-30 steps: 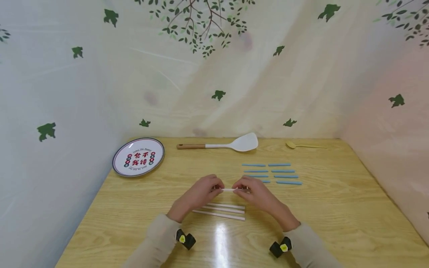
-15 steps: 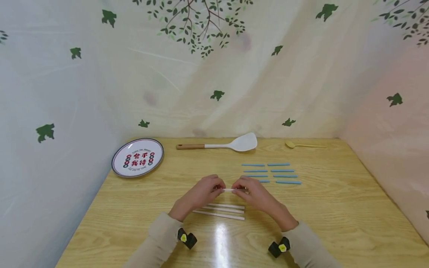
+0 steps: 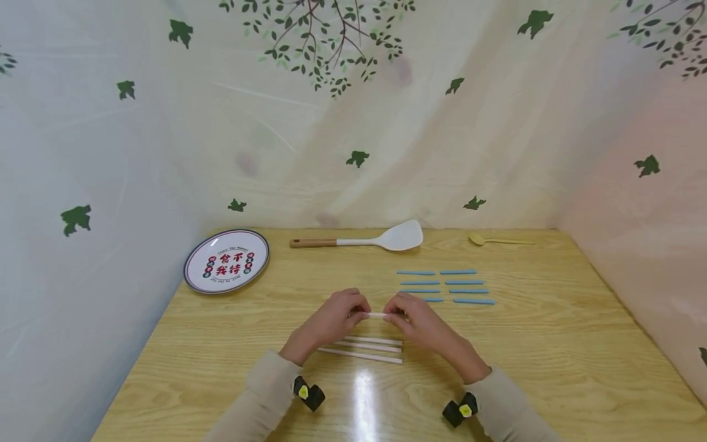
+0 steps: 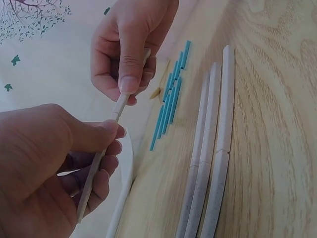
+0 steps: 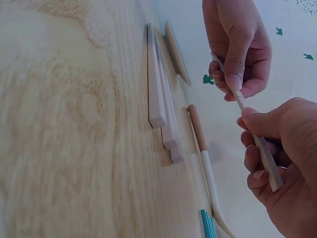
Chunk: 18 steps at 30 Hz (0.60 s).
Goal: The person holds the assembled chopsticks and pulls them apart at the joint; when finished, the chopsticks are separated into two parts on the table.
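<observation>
The left hand (image 3: pixel 331 314) and the right hand (image 3: pixel 424 317) pinched one pale stick (image 3: pixel 377 315) between them, up off the desk (image 3: pixel 210 362), thumbs either side of a faint seam (image 4: pixel 115 113) (a weak spot, I suspected). Uneven bending or twisting, I thought, could crack it away from that line, while a loose pinch might let a piece fly. Close by lay three more pale sticks (image 3: pixel 361 355), which a dropped end could scatter, and farther off the blue sticks (image 3: pixel 473 301) risked a knock too.
</observation>
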Tool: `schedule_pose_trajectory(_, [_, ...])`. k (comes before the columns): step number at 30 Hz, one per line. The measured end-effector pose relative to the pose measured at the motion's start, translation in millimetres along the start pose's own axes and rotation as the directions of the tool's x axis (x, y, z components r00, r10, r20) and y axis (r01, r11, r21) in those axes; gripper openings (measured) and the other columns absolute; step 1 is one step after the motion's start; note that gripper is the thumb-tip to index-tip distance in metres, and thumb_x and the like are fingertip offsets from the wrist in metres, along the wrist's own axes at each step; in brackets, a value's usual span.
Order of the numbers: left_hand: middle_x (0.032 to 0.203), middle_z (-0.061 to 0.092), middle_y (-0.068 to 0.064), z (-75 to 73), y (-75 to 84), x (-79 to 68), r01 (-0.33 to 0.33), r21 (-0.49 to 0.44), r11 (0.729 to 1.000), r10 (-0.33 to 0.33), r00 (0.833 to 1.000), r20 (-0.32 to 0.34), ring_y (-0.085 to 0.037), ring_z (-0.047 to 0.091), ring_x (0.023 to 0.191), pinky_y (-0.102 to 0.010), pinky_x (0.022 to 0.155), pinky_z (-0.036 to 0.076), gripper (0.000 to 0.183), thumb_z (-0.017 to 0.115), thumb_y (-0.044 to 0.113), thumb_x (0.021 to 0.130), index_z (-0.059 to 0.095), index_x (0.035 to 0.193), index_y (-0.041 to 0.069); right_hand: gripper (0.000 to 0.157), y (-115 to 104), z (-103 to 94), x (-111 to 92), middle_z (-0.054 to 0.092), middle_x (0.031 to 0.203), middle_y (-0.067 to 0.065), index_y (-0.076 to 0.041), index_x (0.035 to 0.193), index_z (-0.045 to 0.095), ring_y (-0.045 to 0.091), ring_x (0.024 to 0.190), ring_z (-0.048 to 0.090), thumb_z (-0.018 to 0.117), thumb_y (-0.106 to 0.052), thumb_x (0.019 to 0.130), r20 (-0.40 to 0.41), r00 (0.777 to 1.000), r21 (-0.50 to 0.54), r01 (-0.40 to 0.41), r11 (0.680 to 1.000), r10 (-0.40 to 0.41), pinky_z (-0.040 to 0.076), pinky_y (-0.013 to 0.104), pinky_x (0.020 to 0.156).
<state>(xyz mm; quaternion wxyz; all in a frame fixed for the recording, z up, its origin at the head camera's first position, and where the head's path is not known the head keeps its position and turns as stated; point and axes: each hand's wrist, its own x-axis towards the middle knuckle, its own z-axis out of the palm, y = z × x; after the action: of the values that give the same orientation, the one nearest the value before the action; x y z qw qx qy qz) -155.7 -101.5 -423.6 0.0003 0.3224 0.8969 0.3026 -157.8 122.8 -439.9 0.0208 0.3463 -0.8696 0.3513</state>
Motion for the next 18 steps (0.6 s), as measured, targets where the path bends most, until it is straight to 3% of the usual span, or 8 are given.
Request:
schedule_pose_trajectory(7, [0.083,0.057,0.003,-1.0,-0.6,0.9,-0.025,0.004,1.000,0.025,0.999,-0.040,-0.007,0.053,0.075,-0.019,0.067,0.047,0.008,0.063,0.013,0.092,0.069,0.090,0.009,0.004,-0.3,-0.8,-1.0,0.058,0.086,-0.007,-0.015,0.092,0.061,0.004,0.073,0.048,0.059,-0.017,0.095,-0.006,1.000,0.010,0.023,1.000,-0.023,0.045,0.022,0.065])
schedule_pose_trajectory(18, [0.081,0.056,0.003,-4.1,0.3,-0.8,-0.019,-0.003,1.000,0.018,0.999,-0.042,-0.006,0.051,0.071,-0.019,0.064,0.046,0.009,0.061,0.013,0.093,0.069,0.092,0.010,0.005,2.0,-0.8,-1.1,0.056,0.087,-0.006,-0.015,0.093,0.059,0.003,0.072,0.047,0.056,-0.017,0.096,-0.015,0.998,0.000,0.059,0.998,-0.059,0.045,0.022,0.065])
